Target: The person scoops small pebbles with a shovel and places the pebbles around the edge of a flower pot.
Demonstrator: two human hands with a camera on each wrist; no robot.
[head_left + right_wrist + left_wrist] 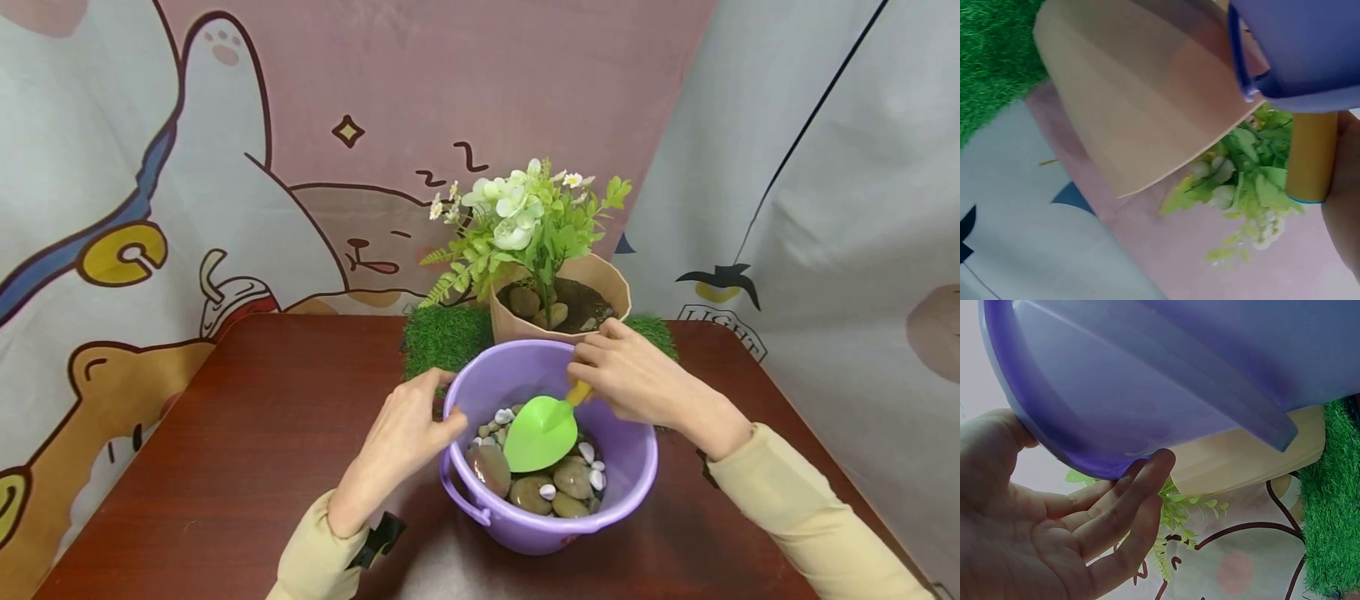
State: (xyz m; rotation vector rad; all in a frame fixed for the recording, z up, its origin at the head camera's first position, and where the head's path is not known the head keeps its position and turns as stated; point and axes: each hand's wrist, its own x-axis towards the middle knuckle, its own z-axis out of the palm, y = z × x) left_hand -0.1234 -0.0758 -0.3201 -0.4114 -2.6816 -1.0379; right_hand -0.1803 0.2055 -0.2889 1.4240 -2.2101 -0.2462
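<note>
A purple bucket (540, 533) stands on the table with brown stones (573, 477) and small white pebbles (597, 480) inside. My right hand (637, 375) grips the yellow handle (1311, 159) of a toy shovel, over the bucket's right side. The shovel's green blade (542, 433) hangs inside the bucket, above the stones; whether it touches them I cannot tell. At the bucket's left rim, my left hand (401, 429) holds the edge, thumb over the rim and fingers (1125, 519) along the outside.
Behind the bucket stands a beige pot (510, 327) with dark soil, a few stones and a white-flowered plant (517, 212). Artificial grass (446, 335) lies around it on the brown table (300, 433). A printed cloth (525, 75) hangs behind.
</note>
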